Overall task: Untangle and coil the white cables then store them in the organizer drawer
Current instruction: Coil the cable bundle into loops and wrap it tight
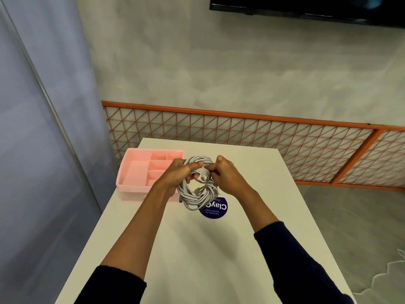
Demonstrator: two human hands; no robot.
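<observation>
A coil of white cable (198, 195) hangs in the air above the white table (197, 249), wound in several loops. My left hand (175, 174) grips the coil's upper left side, thumb laid over the loops. My right hand (225, 174) pinches the top of the coil from the right, fingers closed on the strands. A pink organizer drawer (140, 172) with several open compartments stands on the table just left of my hands; my left wrist hides part of its right side.
A round purple sticker (215, 209) lies on the table under the coil. An orange wire-grid panel (263, 141) runs behind the table's far edge. A grey partition stands at the left. Floor lies to the right of the table.
</observation>
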